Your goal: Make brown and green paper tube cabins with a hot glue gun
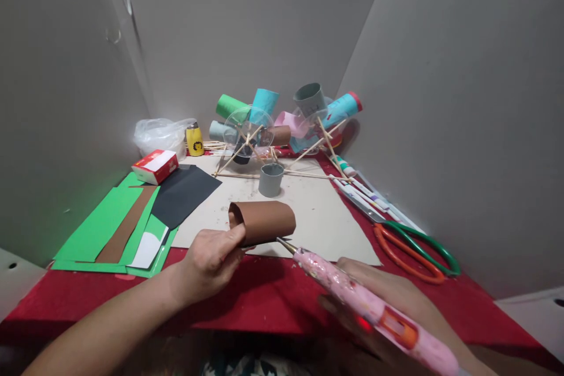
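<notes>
My left hand (211,261) pinches the left end of a brown paper tube (267,218), lying sideways just over the front of the pale board. In my right hand (379,291) is a pink hot glue gun (339,285), its metal nozzle touching or nearly touching the tube's lower edge. The right fingers are partly hidden behind the glue gun, where a red light glows. Behind the tube stands a short grey paper ring (271,180). Further back, a wheel model (249,135) of clear discs, wooden sticks and coloured paper tubes rests on the board.
Green paper sheets (92,223), a black sheet (185,194) and a red box (155,167) lie left. A yellow lighter-like container (194,140) and plastic bag (161,136) sit behind. Large scissors (414,247) and several markers (370,197) lie right. Grey walls enclose the red-covered table (264,305).
</notes>
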Action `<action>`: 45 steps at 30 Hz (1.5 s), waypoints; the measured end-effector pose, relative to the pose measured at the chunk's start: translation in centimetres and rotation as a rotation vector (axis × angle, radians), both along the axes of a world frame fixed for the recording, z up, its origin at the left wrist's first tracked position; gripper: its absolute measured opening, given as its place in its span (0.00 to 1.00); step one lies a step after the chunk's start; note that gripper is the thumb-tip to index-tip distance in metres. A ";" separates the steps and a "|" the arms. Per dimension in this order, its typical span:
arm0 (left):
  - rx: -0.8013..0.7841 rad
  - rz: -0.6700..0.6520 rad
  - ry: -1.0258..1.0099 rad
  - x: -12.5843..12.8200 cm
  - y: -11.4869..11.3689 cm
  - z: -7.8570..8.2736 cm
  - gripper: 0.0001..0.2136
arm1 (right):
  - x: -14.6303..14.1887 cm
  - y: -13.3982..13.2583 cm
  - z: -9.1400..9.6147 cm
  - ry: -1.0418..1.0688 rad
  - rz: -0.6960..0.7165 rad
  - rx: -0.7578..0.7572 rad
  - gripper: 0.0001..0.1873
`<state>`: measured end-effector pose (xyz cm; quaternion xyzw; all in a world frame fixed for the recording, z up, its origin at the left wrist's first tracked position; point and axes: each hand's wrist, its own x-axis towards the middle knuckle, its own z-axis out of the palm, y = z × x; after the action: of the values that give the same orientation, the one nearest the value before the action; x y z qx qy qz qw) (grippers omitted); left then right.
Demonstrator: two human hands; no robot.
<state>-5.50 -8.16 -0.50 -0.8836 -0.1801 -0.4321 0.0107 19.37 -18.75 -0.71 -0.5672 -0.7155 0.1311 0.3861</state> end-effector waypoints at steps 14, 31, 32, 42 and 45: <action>0.116 -0.021 -0.055 0.4 -0.1 -0.1 0.18 | -0.2 0.3 1.9 0.072 0.110 -0.140 0.20; -0.022 -0.118 -0.084 0.4 -0.1 -0.4 0.23 | -1.5 1.4 0.8 -0.041 0.169 -0.117 0.20; -0.029 -0.130 -0.095 0.4 -0.1 -0.5 0.22 | -1.6 1.4 0.7 -0.031 0.162 -0.119 0.20; -0.051 -0.132 -0.102 0.4 -0.3 -0.3 0.19 | -1.7 1.3 1.9 -0.009 0.198 -0.183 0.21; -0.052 -0.134 -0.087 0.5 -0.3 -0.1 0.17 | -1.5 0.9 3.3 -0.012 0.250 -0.218 0.18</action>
<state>-5.03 -8.50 -0.64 -0.8740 -0.1320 -0.4650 -0.0491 17.85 -17.81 2.55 -0.5132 -0.7642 0.2517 0.2986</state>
